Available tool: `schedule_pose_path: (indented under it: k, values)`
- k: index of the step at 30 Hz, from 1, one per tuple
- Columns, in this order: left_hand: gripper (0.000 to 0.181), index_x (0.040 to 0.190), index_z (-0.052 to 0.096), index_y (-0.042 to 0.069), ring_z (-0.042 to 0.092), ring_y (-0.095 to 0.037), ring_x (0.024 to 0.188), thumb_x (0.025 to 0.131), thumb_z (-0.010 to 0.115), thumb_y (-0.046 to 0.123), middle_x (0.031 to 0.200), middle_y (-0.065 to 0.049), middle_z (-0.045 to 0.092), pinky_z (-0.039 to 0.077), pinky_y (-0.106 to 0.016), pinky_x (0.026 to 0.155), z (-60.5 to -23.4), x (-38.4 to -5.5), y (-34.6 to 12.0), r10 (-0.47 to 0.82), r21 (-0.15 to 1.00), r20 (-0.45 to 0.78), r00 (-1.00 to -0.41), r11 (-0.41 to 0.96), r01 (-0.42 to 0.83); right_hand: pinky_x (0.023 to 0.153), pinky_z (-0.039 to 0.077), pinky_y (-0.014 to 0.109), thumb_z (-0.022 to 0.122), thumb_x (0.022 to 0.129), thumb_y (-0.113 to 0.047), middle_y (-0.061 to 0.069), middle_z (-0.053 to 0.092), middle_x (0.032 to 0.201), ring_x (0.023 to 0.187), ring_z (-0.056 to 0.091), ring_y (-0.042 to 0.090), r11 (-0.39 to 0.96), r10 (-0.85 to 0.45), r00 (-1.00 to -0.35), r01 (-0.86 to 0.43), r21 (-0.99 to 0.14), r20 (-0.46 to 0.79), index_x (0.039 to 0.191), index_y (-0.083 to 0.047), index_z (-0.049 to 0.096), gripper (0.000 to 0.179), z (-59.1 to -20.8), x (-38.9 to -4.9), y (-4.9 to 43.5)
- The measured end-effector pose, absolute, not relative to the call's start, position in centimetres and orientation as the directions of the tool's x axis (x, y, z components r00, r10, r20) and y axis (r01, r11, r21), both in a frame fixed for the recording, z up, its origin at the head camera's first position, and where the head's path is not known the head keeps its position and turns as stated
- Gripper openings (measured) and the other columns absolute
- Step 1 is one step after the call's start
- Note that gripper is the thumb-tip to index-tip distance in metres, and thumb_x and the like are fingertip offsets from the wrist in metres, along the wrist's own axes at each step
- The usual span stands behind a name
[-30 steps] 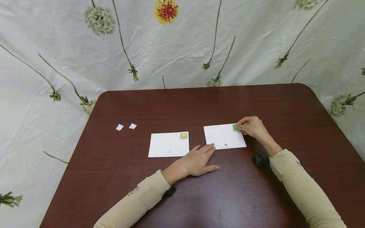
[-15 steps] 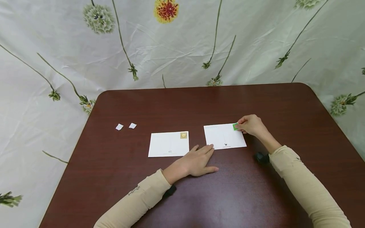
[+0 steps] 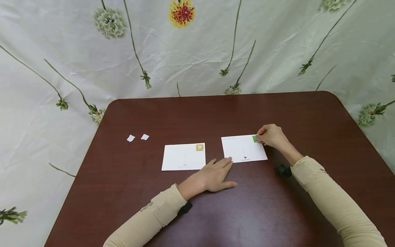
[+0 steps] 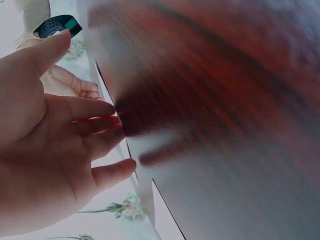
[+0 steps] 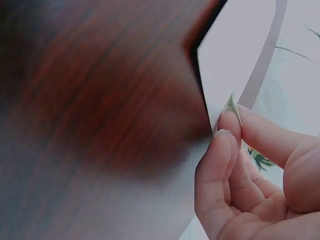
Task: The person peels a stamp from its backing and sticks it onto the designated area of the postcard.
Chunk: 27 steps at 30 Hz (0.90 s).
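My right hand pinches a small green stamp at the upper right corner of a white postcard. In the right wrist view the stamp stands bent up between thumb and fingers, over the card. Whether its underside fully touches the card is hidden. With fingers straight, my left hand rests its fingertips on that card's lower left corner. Close by on the left lies a second white postcard, bearing a gold stamp in its upper right corner.
Two small white paper squares lie at the far left of the dark brown table. A floral cloth hangs behind the table's rounded far edge. Each wrist wears a dark device, such as the right one.
Slightly less of the green stamp shows beside my right fingers than before, and the right forearm has shifted a little. My left hand stays on the card's corner.
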<state>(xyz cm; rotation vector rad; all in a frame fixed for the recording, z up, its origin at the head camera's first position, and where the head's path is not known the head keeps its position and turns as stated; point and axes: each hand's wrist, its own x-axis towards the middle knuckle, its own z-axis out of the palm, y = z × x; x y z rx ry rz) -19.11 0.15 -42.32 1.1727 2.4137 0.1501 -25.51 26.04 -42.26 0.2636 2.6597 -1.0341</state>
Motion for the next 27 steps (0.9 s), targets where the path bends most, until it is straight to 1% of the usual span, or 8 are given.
schedule_pose_path:
  k: [5,10,14,18,22,25,27]
  values:
    - [0.074,0.148,0.028,0.001,0.019,-0.018,0.141,0.097,0.044,0.052,0.155,-0.01,0.021,0.02,-0.044,0.111,-42.5,-19.2,0.3,0.771,0.272,-0.341,-0.538,0.628,0.729,0.058,0.051,0.026,0.069,0.087,-0.011,0.012,0.068,0.081,0.066,0.063,0.017,0.754,0.066,-0.952,0.244,-0.61,-0.299,0.098,0.005,0.062,0.021,-42.2,-25.6,26.0]
    - [0.074,0.148,0.027,0.001,0.018,-0.018,0.142,0.097,0.044,0.052,0.155,-0.01,0.02,0.02,-0.045,0.111,-42.6,-19.2,0.2,0.768,0.277,-0.348,-0.537,0.632,0.724,0.056,0.05,0.026,0.069,0.087,-0.011,0.01,0.068,0.076,0.064,0.063,0.017,0.767,0.06,-0.95,0.24,-0.595,-0.306,0.097,0.005,0.062,0.02,-42.0,-25.6,25.8]
    - [0.075,0.149,0.026,0.001,0.017,-0.017,0.142,0.097,0.044,0.052,0.156,-0.009,0.018,0.019,-0.045,0.111,-42.7,-19.2,0.2,0.764,0.275,-0.358,-0.537,0.635,0.722,0.057,0.047,0.029,0.069,0.087,-0.015,0.006,0.068,0.071,0.064,0.06,0.018,0.816,0.068,-0.949,0.23,-0.531,-0.307,0.096,0.002,0.063,0.02,-41.7,-25.7,25.5]
    - [0.076,0.149,0.024,0.002,0.015,-0.017,0.142,0.097,0.043,0.053,0.156,-0.009,0.016,0.019,-0.044,0.111,-42.6,-19.2,0.1,0.763,0.265,-0.367,-0.532,0.634,0.726,0.06,0.042,0.037,0.068,0.087,-0.021,0.002,0.067,0.07,0.068,0.058,0.021,0.866,0.088,-0.944,0.23,-0.444,-0.317,0.101,-0.002,0.064,0.024,-41.3,-25.8,25.3]
    - [0.077,0.15,0.023,0.002,0.015,-0.018,0.142,0.097,0.042,0.054,0.157,-0.009,0.015,0.019,-0.045,0.111,-42.4,-19.2,0.1,0.764,0.263,-0.371,-0.528,0.632,0.729,0.062,0.042,0.041,0.067,0.088,-0.023,0.0,0.068,0.069,0.07,0.06,0.022,0.879,0.093,-0.94,0.232,-0.416,-0.328,0.108,-0.002,0.062,0.029,-41.1,-25.8,25.2]
    - [0.077,0.15,0.023,0.001,0.015,-0.018,0.142,0.097,0.042,0.054,0.157,-0.009,0.015,0.019,-0.045,0.111,-42.4,-19.2,0.1,0.765,0.264,-0.374,-0.525,0.63,0.73,0.063,0.042,0.041,0.067,0.088,-0.024,0.002,0.069,0.071,0.071,0.061,0.023,0.886,0.094,-0.939,0.23,-0.403,-0.331,0.113,-0.001,0.06,0.034,-41.1,-25.7,25.3]
    - [0.077,0.15,0.023,0.001,0.015,-0.018,0.142,0.097,0.043,0.054,0.157,-0.01,0.015,0.019,-0.045,0.111,-42.4,-19.1,0.1,0.764,0.266,-0.377,-0.523,0.63,0.73,0.064,0.043,0.042,0.067,0.089,-0.026,0.006,0.07,0.078,0.075,0.062,0.026,0.895,0.096,-0.941,0.225,-0.385,-0.326,0.115,-0.001,0.059,0.037,-41.2,-25.6,25.3]
